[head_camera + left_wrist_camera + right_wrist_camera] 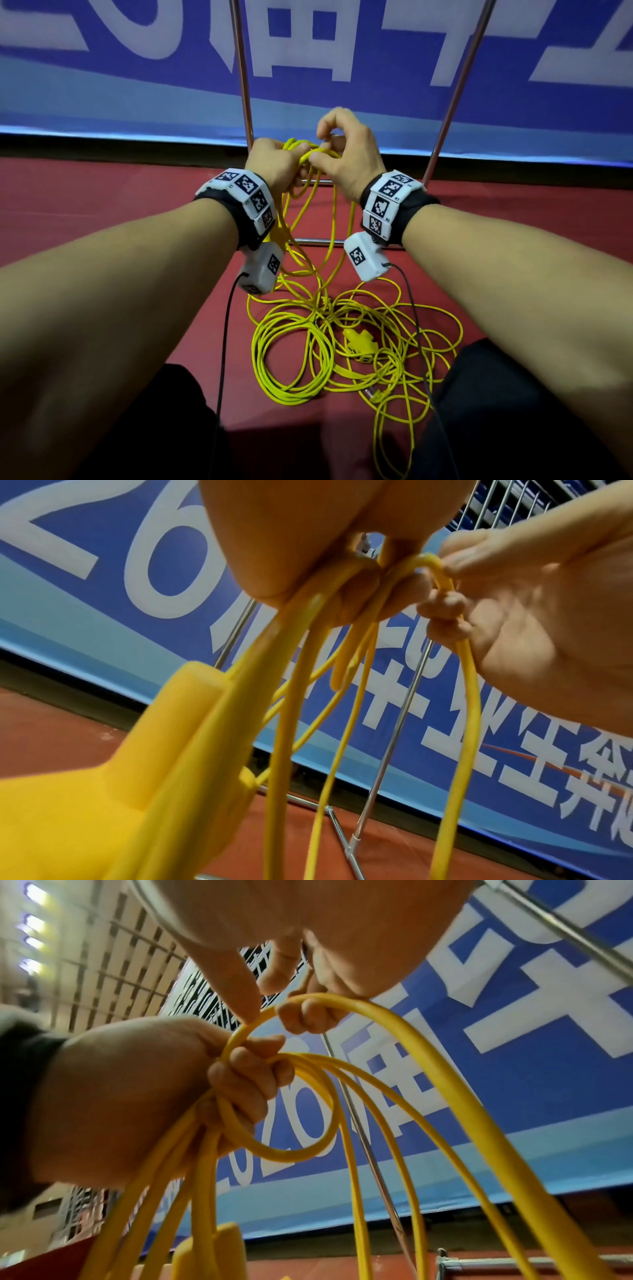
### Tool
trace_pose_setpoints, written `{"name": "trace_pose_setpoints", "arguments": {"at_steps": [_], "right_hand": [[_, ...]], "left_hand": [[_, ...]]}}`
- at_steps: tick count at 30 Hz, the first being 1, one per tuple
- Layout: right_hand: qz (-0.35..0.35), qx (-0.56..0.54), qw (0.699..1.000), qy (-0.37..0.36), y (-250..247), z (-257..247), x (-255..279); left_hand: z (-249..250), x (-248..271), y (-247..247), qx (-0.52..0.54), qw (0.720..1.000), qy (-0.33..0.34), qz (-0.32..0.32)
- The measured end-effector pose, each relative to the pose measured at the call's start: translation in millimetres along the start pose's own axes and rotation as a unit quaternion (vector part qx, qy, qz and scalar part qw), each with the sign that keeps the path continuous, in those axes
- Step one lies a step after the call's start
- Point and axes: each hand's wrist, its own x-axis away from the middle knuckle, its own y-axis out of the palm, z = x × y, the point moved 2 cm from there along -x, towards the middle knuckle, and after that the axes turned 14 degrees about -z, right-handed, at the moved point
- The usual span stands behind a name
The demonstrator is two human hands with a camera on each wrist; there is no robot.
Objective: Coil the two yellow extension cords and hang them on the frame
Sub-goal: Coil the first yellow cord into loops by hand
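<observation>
One yellow extension cord (294,142) is gathered into loops at chest height in front of the metal frame (244,89). My left hand (274,161) grips the bundle of loops in a fist, and the strands hang down from it (281,723). A yellow socket block (137,764) dangles beside those strands. My right hand (342,150) pinches a loop of the same cord (411,1031) between thumb and fingers, right next to the left fist (240,1074). More yellow cord (291,342) lies in a loose tangle on the floor below, with a second socket block (359,341).
The frame's two slanted poles rise behind my hands, the right one (457,92), joined by a low base bar (315,241). A blue banner (342,51) stands behind. The floor (102,205) is red. My dark-clad knees (513,411) flank the pile. Black camera cables (222,342) hang from my wrists.
</observation>
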Motion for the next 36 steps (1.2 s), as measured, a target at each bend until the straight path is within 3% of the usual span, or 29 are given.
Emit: {"name": "trace_pose_setpoints", "arguments": {"at_steps": [7, 11, 16, 19, 22, 24, 31, 36], "right_hand": [[-0.006, -0.093, 0.990, 0.102, -2.2, 29.4, 0.9], [-0.081, -0.129, 0.975, 0.161, -1.3, 40.2, 8.7], [-0.166, -0.175, 0.946, 0.215, -5.8, 59.3, 26.4], [-0.100, -0.196, 0.949, 0.227, -11.2, 62.2, 21.9], [0.012, -0.162, 0.964, 0.209, -23.5, 64.0, 11.8], [0.039, -0.169, 0.966, 0.190, -27.9, 62.1, 10.1], [-0.090, -0.133, 0.981, 0.107, -10.9, 32.2, 0.4], [-0.106, -0.113, 0.981, 0.114, -4.8, 29.0, 4.5]], "left_hand": [[-2.1, -8.3, -2.8, 0.026, 0.999, -0.013, 0.041], [-4.0, -14.3, -10.8, 0.013, 0.994, -0.032, 0.102], [-6.1, -17.8, -26.7, 0.080, 0.982, -0.063, 0.160], [-8.2, -16.6, -22.9, 0.068, 0.987, -0.050, 0.137], [-7.1, -11.3, -11.6, 0.104, 0.991, -0.040, 0.067], [-6.2, -6.7, -6.9, 0.124, 0.991, -0.037, 0.025], [-9.0, 0.9, -2.2, 0.077, 0.994, -0.063, -0.047], [-8.3, -1.9, 0.3, 0.046, 0.998, -0.050, -0.014]]}}
